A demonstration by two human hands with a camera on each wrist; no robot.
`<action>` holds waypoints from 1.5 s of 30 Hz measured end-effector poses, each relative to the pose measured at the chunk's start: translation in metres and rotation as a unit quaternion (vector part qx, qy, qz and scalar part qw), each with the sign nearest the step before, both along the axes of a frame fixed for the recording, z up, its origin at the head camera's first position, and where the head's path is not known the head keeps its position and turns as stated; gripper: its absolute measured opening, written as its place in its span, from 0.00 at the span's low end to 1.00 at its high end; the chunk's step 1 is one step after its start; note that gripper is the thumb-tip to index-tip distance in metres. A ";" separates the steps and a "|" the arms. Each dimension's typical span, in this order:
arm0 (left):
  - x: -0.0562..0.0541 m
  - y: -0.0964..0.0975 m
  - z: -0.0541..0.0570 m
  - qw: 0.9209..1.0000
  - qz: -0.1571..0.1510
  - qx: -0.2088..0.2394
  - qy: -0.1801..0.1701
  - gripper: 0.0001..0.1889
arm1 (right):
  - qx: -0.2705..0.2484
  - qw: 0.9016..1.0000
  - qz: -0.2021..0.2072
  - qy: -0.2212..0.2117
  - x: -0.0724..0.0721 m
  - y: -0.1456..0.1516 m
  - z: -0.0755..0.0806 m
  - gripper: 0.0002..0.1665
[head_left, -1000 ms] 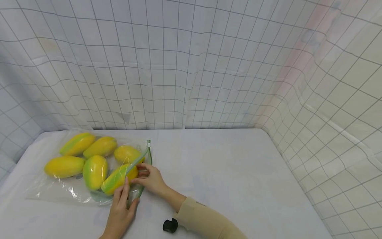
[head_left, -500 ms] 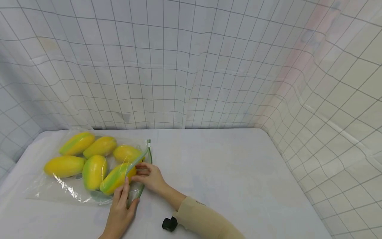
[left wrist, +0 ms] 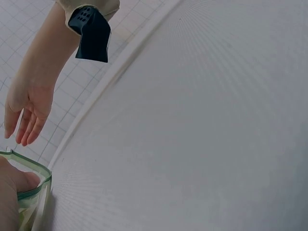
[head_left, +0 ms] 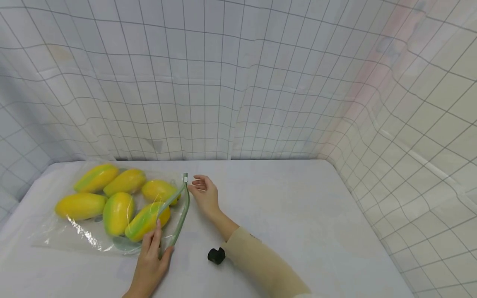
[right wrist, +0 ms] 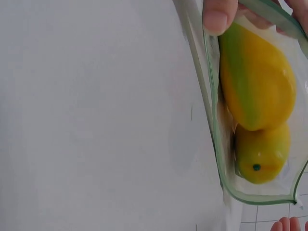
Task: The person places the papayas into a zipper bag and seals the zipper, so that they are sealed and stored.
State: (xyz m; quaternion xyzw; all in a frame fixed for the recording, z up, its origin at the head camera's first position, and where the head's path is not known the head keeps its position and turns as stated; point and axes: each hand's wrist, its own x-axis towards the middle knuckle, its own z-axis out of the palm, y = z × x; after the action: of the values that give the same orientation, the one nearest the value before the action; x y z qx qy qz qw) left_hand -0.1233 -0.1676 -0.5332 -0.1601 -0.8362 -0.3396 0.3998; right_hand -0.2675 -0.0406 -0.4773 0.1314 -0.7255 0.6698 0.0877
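Observation:
A clear zip bag (head_left: 67, 236) with a green-edged mouth lies on its side on the left of the table. Several yellow-and-green fruits (head_left: 119, 213), shaped like mangoes, are inside it. At the near end of the mouth, my left hand (head_left: 152, 260) holds the bag's edges apart; its thumb (right wrist: 219, 17) lies over one lip in the right wrist view. Just beyond the mouth's far corner is my right hand (head_left: 206, 196), fingers loosely bent and holding nothing. The left wrist view shows this right hand (left wrist: 31, 103) above the bag, apart from it.
The white table (head_left: 283, 215) extends to the right of the bag. A gridded white curtain (head_left: 223, 82) rises behind it and at both sides. A black device (head_left: 216, 256) sits at the right wrist, by the beige sleeve (head_left: 261, 260).
My right hand has let go of the fruit nearest the bag's mouth, come out, and moved up and right to the far corner. The left hand stays in place.

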 end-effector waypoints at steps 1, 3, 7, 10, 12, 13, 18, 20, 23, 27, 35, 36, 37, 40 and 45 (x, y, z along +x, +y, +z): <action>0.000 0.000 0.000 1.000 0.001 0.000 -0.001 0.38 | 0.002 1.000 -0.002 0.002 -0.002 -0.001 0.001 0.18; 0.000 0.000 0.000 1.000 0.002 -0.001 0.000 0.38 | 0.002 1.000 -0.003 0.006 -0.006 -0.002 0.002 0.18; -0.001 0.000 0.001 1.000 0.002 -0.004 0.000 0.38 | -0.007 1.000 0.003 0.001 -0.008 -0.006 0.003 0.19; 0.000 0.000 0.002 1.000 0.004 -0.008 -0.005 0.38 | -0.019 1.000 0.006 0.000 -0.004 -0.007 0.010 0.19; 0.001 0.000 0.002 1.000 0.003 -0.008 -0.007 0.38 | -0.026 1.000 0.010 -0.001 -0.001 -0.008 0.016 0.19; 0.001 0.000 0.003 1.000 0.002 -0.008 -0.008 0.38 | -0.027 1.000 0.011 -0.002 0.001 -0.009 0.020 0.19; 0.002 0.001 0.004 1.000 0.001 -0.004 -0.018 0.38 | -0.020 1.000 0.003 -0.015 0.008 -0.011 0.030 0.19; 0.003 0.001 0.004 1.000 0.004 -0.005 -0.023 0.38 | -0.015 1.000 -0.001 -0.021 0.010 -0.011 0.031 0.19; 0.003 0.001 0.005 1.000 0.006 -0.005 -0.026 0.38 | -0.012 1.000 0.001 -0.027 0.010 -0.013 0.030 0.20; 0.002 0.002 0.005 1.000 0.000 0.002 -0.018 0.38 | -0.018 0.999 0.001 -0.032 0.003 -0.015 0.020 0.20; 0.003 0.001 0.005 1.000 0.011 -0.008 -0.014 0.37 | -0.033 0.999 -0.002 -0.016 -0.014 -0.018 -0.008 0.17; 0.003 0.000 0.005 1.000 0.010 -0.008 -0.013 0.38 | -0.036 0.999 -0.002 -0.014 -0.014 -0.018 -0.008 0.17; 0.003 0.000 0.005 1.000 0.006 -0.005 -0.013 0.38 | -0.035 0.999 -0.002 -0.009 -0.014 -0.018 -0.009 0.17; 0.001 0.000 0.005 1.000 -0.001 0.001 0.003 0.39 | -0.040 0.999 -0.010 -0.021 -0.015 -0.018 -0.008 0.17; -0.004 0.001 0.014 0.999 -0.002 0.026 0.043 0.38 | -0.039 0.998 -0.016 -0.051 -0.004 -0.016 0.013 0.19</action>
State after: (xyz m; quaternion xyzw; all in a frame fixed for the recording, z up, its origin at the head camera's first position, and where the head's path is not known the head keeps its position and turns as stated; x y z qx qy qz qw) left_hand -0.1270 -0.1667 -0.5197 -0.1658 -0.8085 -0.3553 0.4388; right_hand -0.2719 -0.0569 -0.4643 0.0816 -0.7040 0.7024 0.0661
